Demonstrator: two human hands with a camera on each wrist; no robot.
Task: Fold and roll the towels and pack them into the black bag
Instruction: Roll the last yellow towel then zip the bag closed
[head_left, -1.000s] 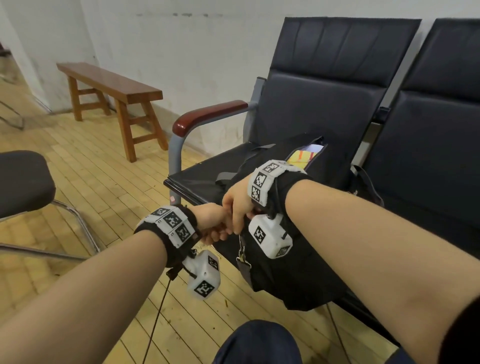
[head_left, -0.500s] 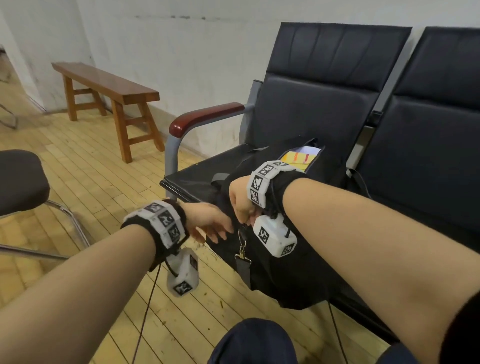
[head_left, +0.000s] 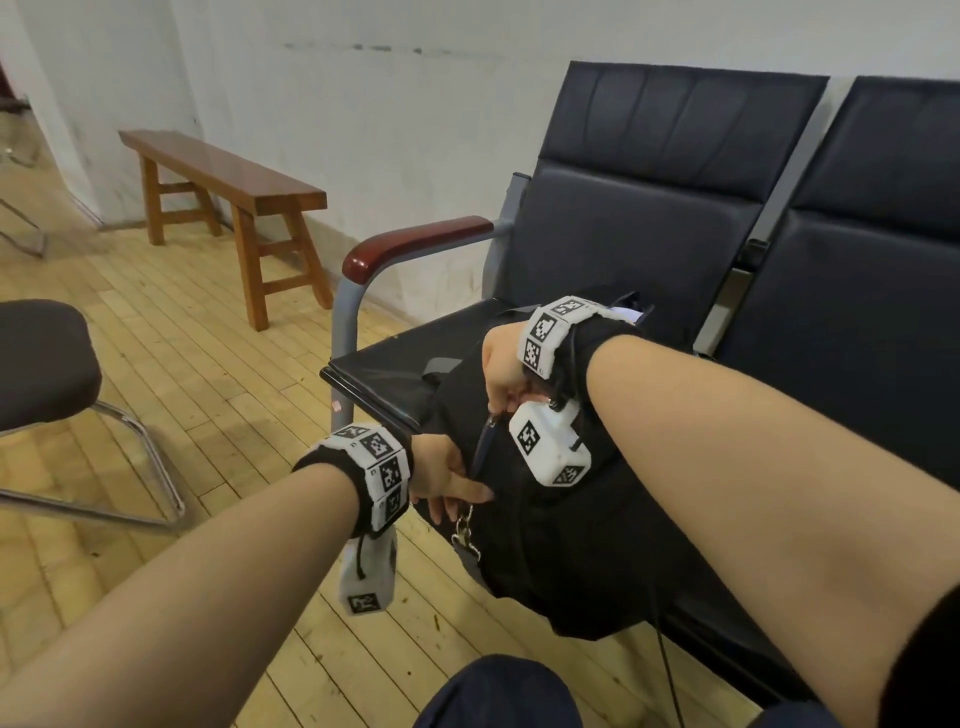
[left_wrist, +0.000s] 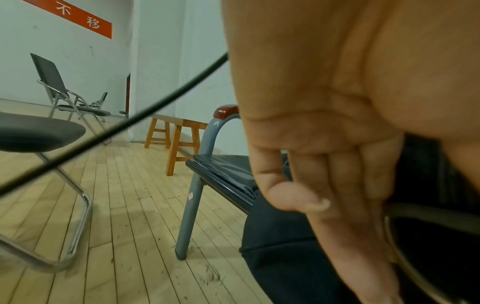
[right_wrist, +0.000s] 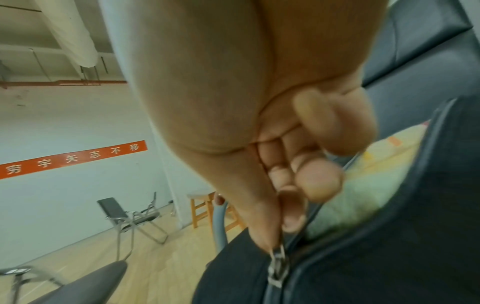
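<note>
The black bag (head_left: 561, 545) lies on the left seat of the chair row, its near end hanging over the seat edge. My right hand (head_left: 506, 402) pinches the metal zipper pull (right_wrist: 278, 267) between thumb and forefinger on top of the bag. Beyond the slider the zipper gapes, and a yellow-green patterned towel (right_wrist: 363, 185) shows inside. My left hand (head_left: 452, 483) rests against the bag's near end with its fingers (left_wrist: 337, 174) mostly straight, just above a metal strap clip (head_left: 464, 530).
The dark padded seats (head_left: 649, 234) stand along the white wall, with a red-brown armrest (head_left: 415, 244) on the left. A wooden bench (head_left: 223, 171) sits further left, and a black folding chair (head_left: 41, 358) stands on the plank floor. My knee (head_left: 498, 691) is at the bottom edge.
The hands were together at the bag's near end. My left hand let go and dropped onto the bag's end, while my right hand drew the zipper pull farther along the bag.
</note>
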